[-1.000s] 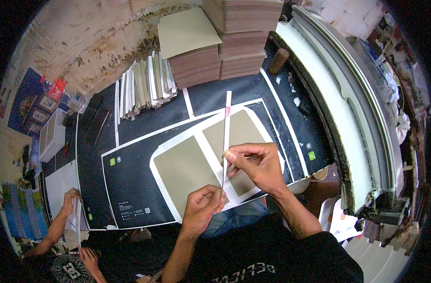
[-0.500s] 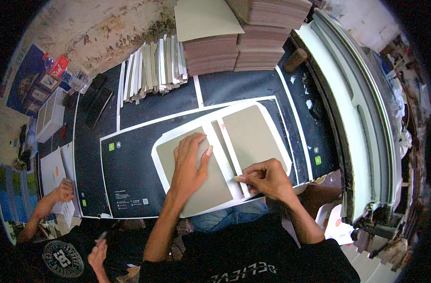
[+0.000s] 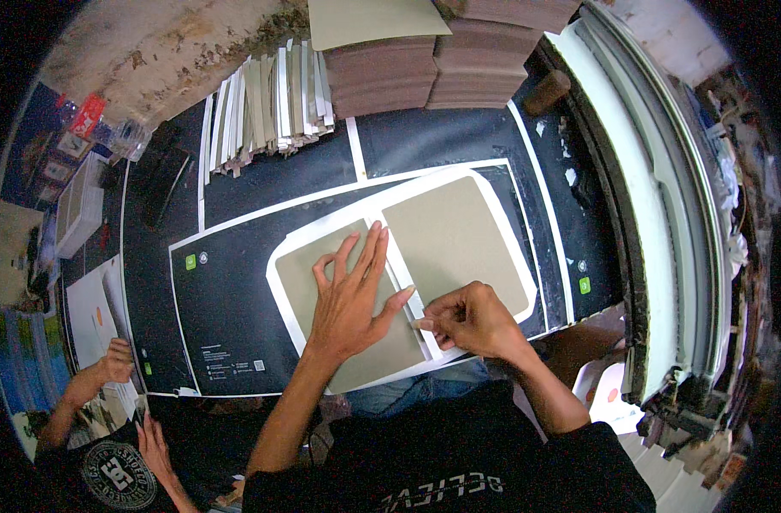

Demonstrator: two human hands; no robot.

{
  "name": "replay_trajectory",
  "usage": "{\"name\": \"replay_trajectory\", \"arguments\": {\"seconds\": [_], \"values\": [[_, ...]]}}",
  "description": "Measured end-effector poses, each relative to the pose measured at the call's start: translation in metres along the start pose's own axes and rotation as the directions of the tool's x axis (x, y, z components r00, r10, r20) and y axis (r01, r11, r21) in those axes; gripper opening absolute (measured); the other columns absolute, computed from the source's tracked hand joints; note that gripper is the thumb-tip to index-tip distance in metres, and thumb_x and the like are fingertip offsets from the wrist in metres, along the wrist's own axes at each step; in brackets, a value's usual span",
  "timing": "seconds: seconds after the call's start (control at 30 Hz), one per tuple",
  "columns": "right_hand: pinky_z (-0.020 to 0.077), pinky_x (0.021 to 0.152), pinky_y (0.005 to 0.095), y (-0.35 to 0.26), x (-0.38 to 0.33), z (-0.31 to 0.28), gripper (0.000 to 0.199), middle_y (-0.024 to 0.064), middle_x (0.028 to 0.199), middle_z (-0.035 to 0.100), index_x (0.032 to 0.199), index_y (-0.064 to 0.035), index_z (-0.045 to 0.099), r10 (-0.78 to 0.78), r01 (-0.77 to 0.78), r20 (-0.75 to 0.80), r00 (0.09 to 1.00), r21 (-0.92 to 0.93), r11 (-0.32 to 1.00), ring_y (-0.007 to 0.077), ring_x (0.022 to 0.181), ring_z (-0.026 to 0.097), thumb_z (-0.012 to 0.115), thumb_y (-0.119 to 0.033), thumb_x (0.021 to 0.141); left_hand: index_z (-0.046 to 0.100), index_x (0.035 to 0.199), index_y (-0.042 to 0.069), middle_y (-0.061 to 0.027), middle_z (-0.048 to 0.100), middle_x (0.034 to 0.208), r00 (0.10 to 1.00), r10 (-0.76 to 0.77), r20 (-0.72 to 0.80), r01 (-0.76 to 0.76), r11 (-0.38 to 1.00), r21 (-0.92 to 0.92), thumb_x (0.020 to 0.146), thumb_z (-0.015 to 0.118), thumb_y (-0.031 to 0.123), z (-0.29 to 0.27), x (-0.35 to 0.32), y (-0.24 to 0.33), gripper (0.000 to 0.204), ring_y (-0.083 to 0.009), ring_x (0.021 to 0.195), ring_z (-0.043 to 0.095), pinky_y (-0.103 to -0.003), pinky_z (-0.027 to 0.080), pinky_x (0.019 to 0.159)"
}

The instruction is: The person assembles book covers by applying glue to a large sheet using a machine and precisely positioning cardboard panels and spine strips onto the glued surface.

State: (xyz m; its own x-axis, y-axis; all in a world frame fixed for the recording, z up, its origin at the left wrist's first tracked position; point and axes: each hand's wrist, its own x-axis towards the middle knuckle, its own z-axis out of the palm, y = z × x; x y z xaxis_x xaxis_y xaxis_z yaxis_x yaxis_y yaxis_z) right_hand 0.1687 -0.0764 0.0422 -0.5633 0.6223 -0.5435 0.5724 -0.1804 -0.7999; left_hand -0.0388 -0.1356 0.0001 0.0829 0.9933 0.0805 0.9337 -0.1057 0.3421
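A white sheet with rounded corners (image 3: 275, 295) lies at a slant on the dark table, bearing two grey-beige boards, a left board (image 3: 301, 286) and a right board (image 3: 455, 227). Between them runs a narrow white strip (image 3: 402, 269). My left hand (image 3: 348, 299) lies with fingers spread on the left board, its fingertips and thumb reaching the strip. With thumb and fingers closed, my right hand (image 3: 472, 321) pinches the strip near its front end; some of those fingers are hidden.
Cut strips (image 3: 267, 111) and tall board stacks (image 3: 382, 73) stand at the back. A long pale metal machine bar (image 3: 630, 197) curves along the right. At left, a co-worker's hand (image 3: 114, 363) is near white sheets (image 3: 91, 308). A bottle (image 3: 130, 139) stands at the far left.
My left hand has spread its fingers and moved its thumb onto the strip. The strip now sits closer to the left board. The co-worker's lower hand has moved up toward the sheets.
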Motion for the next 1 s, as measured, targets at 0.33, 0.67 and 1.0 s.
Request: {"name": "replay_trajectory", "arguments": {"seconds": [0.33, 0.67, 1.0], "values": [[0.0567, 0.054, 0.024, 0.001, 0.007, 0.0, 0.022, 0.0085, 0.069, 0.069, 0.093, 0.0067, 0.074, 0.1, -0.102, 0.029, 0.995, 0.08, 0.992, 0.0099, 0.06, 0.066, 0.076, -0.015, 0.089, 0.026, 0.156, 0.004, -0.0087, 0.024, 0.164, 1.0, -0.004, -0.018, 0.004, 1.0, 0.024, 0.093, 0.059, 0.047, 0.001, 0.001, 0.002, 0.083, -0.0348, 0.143, 0.03, -0.054, 0.02, 0.111], [0.0511, 0.052, 0.0335, 0.017, 0.003, -0.015, 0.025, 0.0099, 0.058, 0.066, 0.072, -0.0002, 0.072, -0.125, 0.104, -0.106, 0.987, -0.185, 0.977, 0.0145, 0.049, 0.061, 0.081, -0.021, 0.082, 0.027, 0.157, 0.006, -0.0093, 0.027, 0.163, 0.999, 0.013, -0.04, -0.01, 0.997, 0.079, 0.09, 0.062, 0.047, 0.007, 0.001, 0.0, 0.086, -0.0357, 0.141, 0.033, -0.054, 0.021, 0.112], [0.0503, 0.053, 0.0304, 0.013, 0.003, -0.007, 0.024, 0.0099, 0.066, 0.071, 0.073, -0.0017, 0.072, -0.198, 0.153, -0.083, 0.977, -0.379, 0.913, 0.0168, 0.057, 0.067, 0.09, -0.018, 0.068, 0.027, 0.156, 0.003, -0.0131, 0.028, 0.162, 0.998, 0.04, -0.05, -0.037, 0.997, 0.072, 0.085, 0.069, 0.046, 0.007, 0.001, 0.001, 0.094, -0.036, 0.142, 0.03, -0.054, 0.02, 0.111]]}}
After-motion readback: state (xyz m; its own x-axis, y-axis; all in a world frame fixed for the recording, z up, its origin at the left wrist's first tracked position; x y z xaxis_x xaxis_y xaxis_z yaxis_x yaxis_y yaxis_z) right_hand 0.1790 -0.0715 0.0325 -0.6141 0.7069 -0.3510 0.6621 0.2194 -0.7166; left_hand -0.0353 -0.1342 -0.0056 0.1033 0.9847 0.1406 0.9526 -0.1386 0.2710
